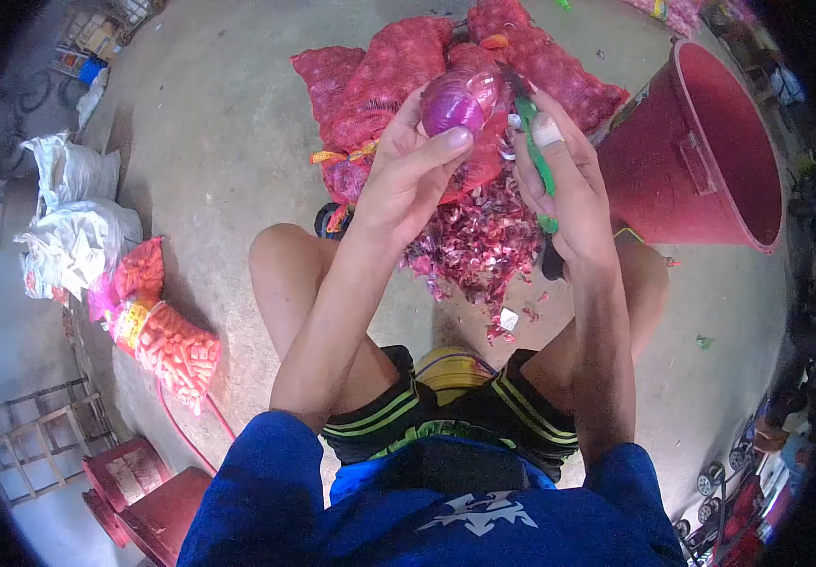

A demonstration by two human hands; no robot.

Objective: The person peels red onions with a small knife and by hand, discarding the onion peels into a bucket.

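A peeled-looking, shiny purple onion (447,106) is in my left hand (408,175), thumb across its near side and fingers behind it. In my right hand (573,180) lies a small knife with a green handle (542,168); its dark blade points up and toward the onion. White tape wraps the right thumb. Below both hands, a heap of onion skins (483,236) covers the floor between my legs. Red mesh sacks of onions (394,71) lie just beyond the hands, the nearest one partly hidden by them.
A large red tub (649,180) leans to the right of my knee. On the left are a bag of carrots (179,354), white sacks (82,236) and red containers (129,472). I sit on something yellow (455,369). A wooden rack (44,435) stands at the lower left.
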